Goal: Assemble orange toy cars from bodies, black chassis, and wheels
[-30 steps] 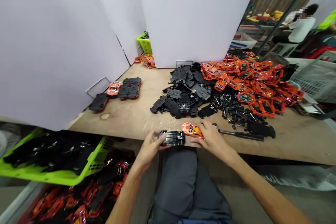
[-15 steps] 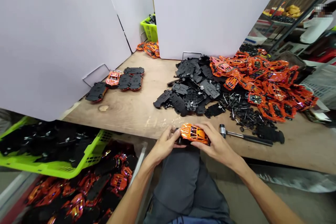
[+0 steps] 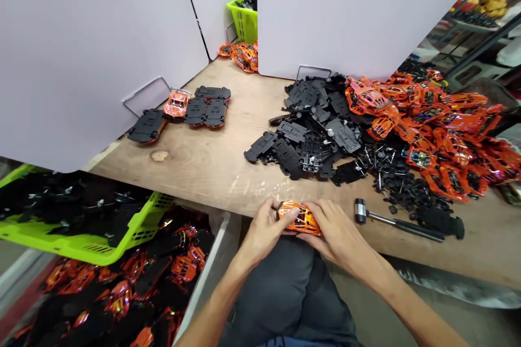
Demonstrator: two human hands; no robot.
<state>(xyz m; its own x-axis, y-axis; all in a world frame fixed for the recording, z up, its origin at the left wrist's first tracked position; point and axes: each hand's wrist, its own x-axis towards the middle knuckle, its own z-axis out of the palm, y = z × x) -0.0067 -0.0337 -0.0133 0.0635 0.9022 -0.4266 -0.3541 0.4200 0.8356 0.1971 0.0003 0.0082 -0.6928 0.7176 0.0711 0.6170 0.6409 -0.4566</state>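
An orange toy car [image 3: 300,217], its body set over a black chassis, is pressed between both hands at the near edge of the wooden table [image 3: 211,168]. My left hand [image 3: 264,230] grips its left end with the thumb on top. My right hand [image 3: 334,230] wraps the right side, fingers curled over the body. A small hammer [image 3: 396,220] lies just right of my right hand. Behind it are a heap of black chassis plates [image 3: 310,130], loose black wheels and axles [image 3: 393,176], and a pile of orange car bodies [image 3: 439,124].
A few finished cars [image 3: 183,111] lie at the table's left by a white partition [image 3: 89,49]. Below on the left a green basket [image 3: 101,238] holds black parts above a bin of orange and black cars [image 3: 122,293]. Another green basket [image 3: 243,19] stands far back.
The orange body, earlier beside the black chassis, has been set on top of it; both hands now squeeze the pair together. The view has tilted down and left.
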